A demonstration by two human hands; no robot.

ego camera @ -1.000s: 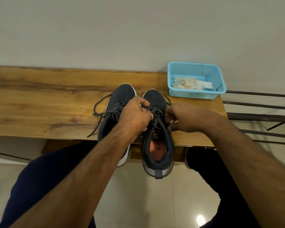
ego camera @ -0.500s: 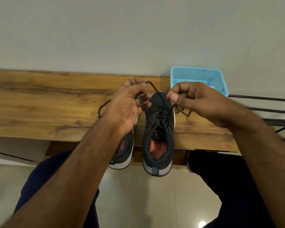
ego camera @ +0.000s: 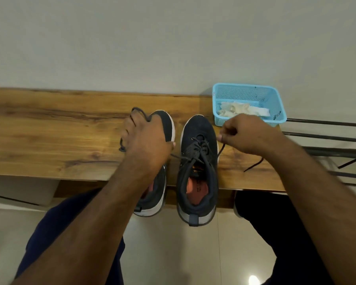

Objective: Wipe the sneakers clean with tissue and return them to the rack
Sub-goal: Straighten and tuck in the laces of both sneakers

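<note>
Two dark navy sneakers with white soles stand side by side on the wooden bench, heels hanging over its front edge. The right sneaker shows its orange insole. My left hand lies over the left sneaker and pinches one end of the right sneaker's lace. My right hand, to the right of that shoe, pinches the other lace end, which trails onto the bench. Both ends are pulled sideways. Crumpled tissue lies in the blue basket.
The blue plastic basket sits at the bench's back right corner against the wall. Dark metal rack bars run off to the right of the bench. My knees in dark trousers are below the bench, over a glossy tiled floor.
Half a second ago both hands held the lace ends raised above the right sneaker's toe; now they have come down and apart, drawing the lace out to each side.
</note>
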